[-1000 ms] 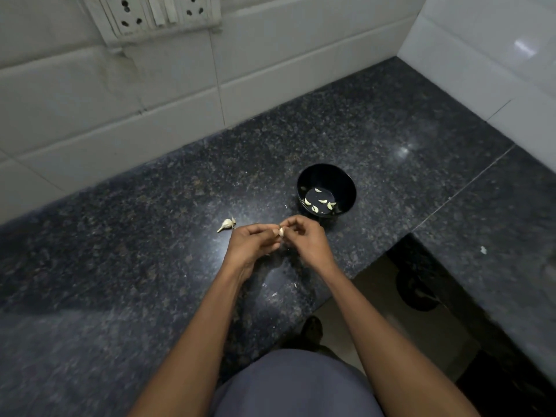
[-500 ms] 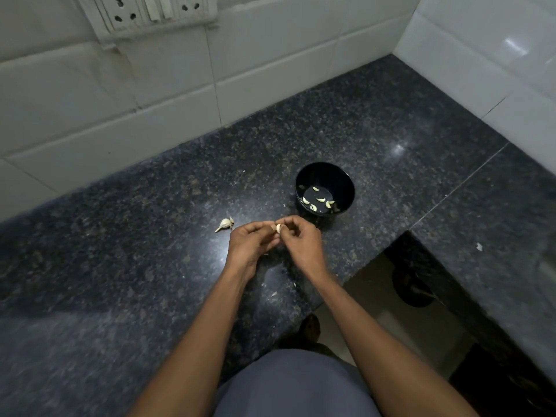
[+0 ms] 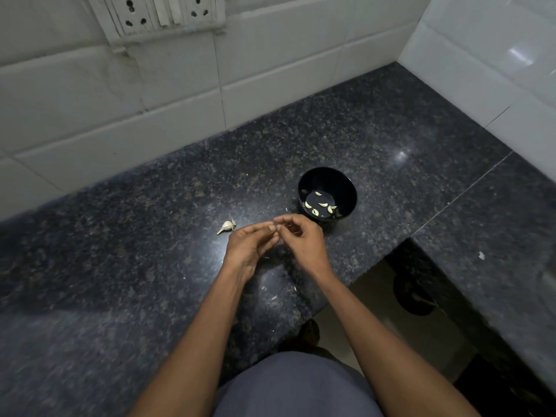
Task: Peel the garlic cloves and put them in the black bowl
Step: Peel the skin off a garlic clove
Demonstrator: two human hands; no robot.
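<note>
Black bowl (image 3: 327,192) sitting on the speckled granite worktop (image 3: 150,266), just beyond the right hand (image 3: 304,242), holding several peeled cloves (image 3: 322,205). Left hand (image 3: 248,251) and right hand meeting fingertip to fingertip, fingers curled; whatever is being pinched between them too small to make out. Lying just left of the left hand, apart from it: an unpeeled garlic piece (image 3: 227,226). Stretching wide leftward, bare worktop; dropping away to the floor just right of the forearms, its front edge.
</note>
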